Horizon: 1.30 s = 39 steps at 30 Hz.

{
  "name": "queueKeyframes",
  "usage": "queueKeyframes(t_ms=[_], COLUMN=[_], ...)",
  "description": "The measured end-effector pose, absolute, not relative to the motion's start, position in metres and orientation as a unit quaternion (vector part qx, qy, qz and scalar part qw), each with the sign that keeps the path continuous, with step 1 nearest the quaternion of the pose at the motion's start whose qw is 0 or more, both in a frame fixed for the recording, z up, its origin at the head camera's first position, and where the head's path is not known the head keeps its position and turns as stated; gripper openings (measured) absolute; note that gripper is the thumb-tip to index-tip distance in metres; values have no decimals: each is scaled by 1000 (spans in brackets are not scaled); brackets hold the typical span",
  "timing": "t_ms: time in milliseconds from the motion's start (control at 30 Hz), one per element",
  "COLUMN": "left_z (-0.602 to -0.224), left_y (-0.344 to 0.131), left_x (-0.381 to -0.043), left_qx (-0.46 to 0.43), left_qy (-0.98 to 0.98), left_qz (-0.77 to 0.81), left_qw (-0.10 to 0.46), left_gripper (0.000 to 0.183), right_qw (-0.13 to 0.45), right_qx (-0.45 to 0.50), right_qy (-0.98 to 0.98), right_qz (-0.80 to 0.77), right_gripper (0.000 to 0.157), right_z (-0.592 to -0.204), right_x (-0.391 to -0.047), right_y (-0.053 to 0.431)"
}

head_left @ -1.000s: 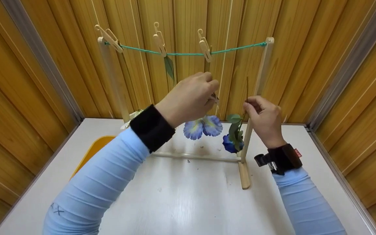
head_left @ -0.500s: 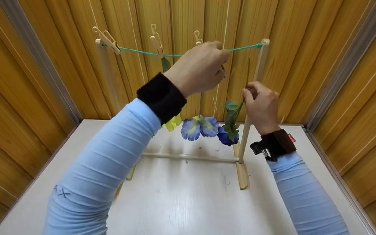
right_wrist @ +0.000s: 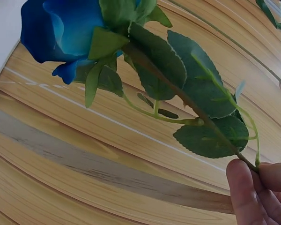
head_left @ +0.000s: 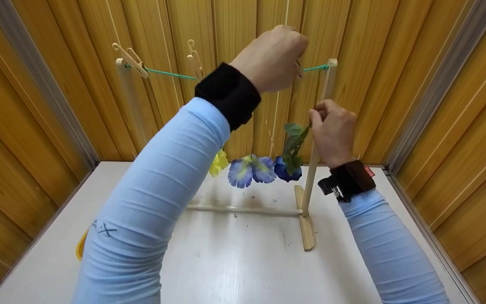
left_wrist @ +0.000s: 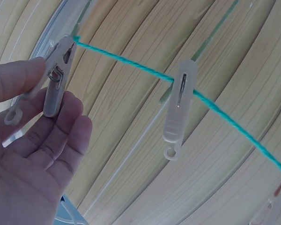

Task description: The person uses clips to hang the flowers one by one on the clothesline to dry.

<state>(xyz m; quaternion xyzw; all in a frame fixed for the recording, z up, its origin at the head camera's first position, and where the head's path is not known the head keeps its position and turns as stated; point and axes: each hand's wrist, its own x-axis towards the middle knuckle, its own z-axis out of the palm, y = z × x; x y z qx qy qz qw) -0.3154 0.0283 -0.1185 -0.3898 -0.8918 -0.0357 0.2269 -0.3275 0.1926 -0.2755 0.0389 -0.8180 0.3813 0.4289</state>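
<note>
My left hand (head_left: 272,59), raised to the right part of the green line (left_wrist: 126,61), grips a pale plastic clothespin (left_wrist: 56,84) between thumb and fingers. The clothespin's tip points up at the line; whether it bites on it, I cannot tell. Lower and to the right, my right hand (head_left: 333,131) pinches the stem (right_wrist: 210,129) of an artificial blue rose (right_wrist: 70,33). The rose hangs head down with green leaves (head_left: 293,143) along its stem, beside the rack's right post (head_left: 310,177).
Another clothespin (left_wrist: 180,103) holds a stem on the line. Two more clip the line's left part, one at its far end (head_left: 131,61). A purple-blue flower (head_left: 251,169) and a yellow flower (head_left: 218,162) hang beneath. An orange container edge (head_left: 81,245) shows behind my left sleeve.
My left hand has risen and moved right, up to the line, with the clothespin. My right hand has lifted the rose upward and slightly left. The view has tilted up a little.
</note>
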Motion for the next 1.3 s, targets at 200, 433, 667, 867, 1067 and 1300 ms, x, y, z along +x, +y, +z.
queueKeyframes(t_ms=[200, 433, 667, 867, 1067, 1300], left_z=[-120, -119, -114, -114, -114, -115], left_y=[32, 37, 49, 51, 55, 60], left_x=[-329, -344, -350, -353, -355, -358], left_qx=[-375, -373, -367, -368, -363, -350], left_qy=[-898, -892, -893, -891, -892, -894], left_qz=[-69, -107, -114, -105, -122, -156], left_qw=[218, 233, 233, 246, 240, 230], left_gripper=[20, 17, 23, 25, 17, 10], right_qw=[427, 422, 428, 438, 435, 453], right_qx=[28, 12, 1, -4, -15, -23], right_qy=[-824, -830, -834, -835, -842, -839], right_qz=[372, 364, 348, 334, 319, 300], right_gripper=[16, 19, 17, 18, 21, 21], right_z=[-276, -274, -272, -272, -271, -268], right_x=[-330, -330, -331, -332, -333, -333], right_y=[189, 183, 179, 178, 180, 181])
